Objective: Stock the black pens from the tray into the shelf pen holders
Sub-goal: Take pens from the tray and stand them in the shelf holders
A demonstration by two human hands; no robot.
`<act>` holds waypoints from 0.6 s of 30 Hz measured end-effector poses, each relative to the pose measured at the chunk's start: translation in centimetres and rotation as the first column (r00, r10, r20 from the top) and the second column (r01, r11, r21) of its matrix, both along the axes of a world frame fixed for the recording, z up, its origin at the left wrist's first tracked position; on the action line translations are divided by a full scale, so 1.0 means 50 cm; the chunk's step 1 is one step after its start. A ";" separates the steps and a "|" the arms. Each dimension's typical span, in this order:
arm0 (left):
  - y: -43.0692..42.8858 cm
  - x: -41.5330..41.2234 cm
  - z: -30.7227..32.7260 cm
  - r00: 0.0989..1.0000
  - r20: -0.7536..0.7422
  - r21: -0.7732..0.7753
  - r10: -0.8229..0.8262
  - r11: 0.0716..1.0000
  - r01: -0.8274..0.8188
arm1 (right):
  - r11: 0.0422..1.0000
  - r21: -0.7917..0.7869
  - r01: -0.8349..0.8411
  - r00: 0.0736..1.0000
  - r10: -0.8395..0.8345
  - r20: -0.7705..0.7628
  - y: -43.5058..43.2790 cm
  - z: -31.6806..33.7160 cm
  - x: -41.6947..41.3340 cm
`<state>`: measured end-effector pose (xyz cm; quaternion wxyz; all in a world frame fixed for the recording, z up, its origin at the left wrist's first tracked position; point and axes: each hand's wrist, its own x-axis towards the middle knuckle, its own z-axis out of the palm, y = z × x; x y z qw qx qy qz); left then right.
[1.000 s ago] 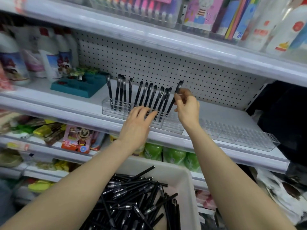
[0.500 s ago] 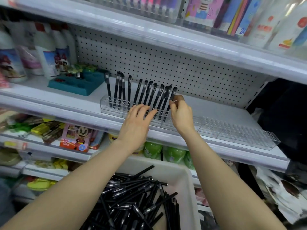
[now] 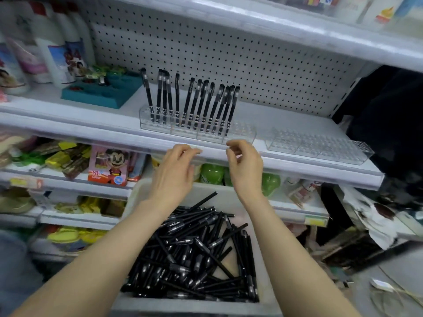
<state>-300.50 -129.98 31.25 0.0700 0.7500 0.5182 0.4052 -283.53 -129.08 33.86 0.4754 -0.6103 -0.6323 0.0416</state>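
Observation:
Several black pens (image 3: pixel 201 104) stand upright in a clear pen holder (image 3: pixel 242 133) on the middle shelf. A second clear holder (image 3: pixel 320 147) lies to its right with no pens in it. Below, a white tray (image 3: pixel 142 193) holds a loose heap of black pens (image 3: pixel 196 252). My left hand (image 3: pixel 174 175) and my right hand (image 3: pixel 246 165) hover side by side just in front of the shelf edge, above the tray's far end. Both hold nothing, fingers loosely curled.
A teal block (image 3: pixel 100 92) and white bottles (image 3: pixel 52 49) stand left on the same shelf. The pegboard back wall (image 3: pixel 229 51) rises behind the pens. Lower shelves carry packaged goods, green items (image 3: pixel 212 173) and a pink box (image 3: pixel 109 165). Clutter lies on the floor at right.
My right hand set its pen into the holder and let go. Both hands then drew back from the holder down to the shelf edge, and the view tilted downward.

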 end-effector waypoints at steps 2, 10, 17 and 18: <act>-0.033 -0.014 -0.041 0.999 -0.013 -0.034 -0.039 0.999 0.038 | 0.999 -0.038 -0.022 1.000 0.023 0.006 -0.041 -0.050 -0.019; -0.096 -0.067 -0.142 0.968 -0.241 -0.340 -0.069 0.940 -0.017 | 0.880 -0.449 -0.152 0.970 0.220 0.104 -0.136 -0.176 -0.052; -0.091 -0.062 -0.159 0.946 -0.310 -0.401 -0.093 0.915 -0.041 | 0.857 -0.479 -0.188 0.917 0.328 0.228 -0.140 -0.204 -0.042; -0.090 -0.061 -0.158 0.949 -0.299 -0.390 -0.101 0.920 -0.025 | 0.858 -0.480 -0.185 0.915 0.329 0.235 -0.139 -0.205 -0.040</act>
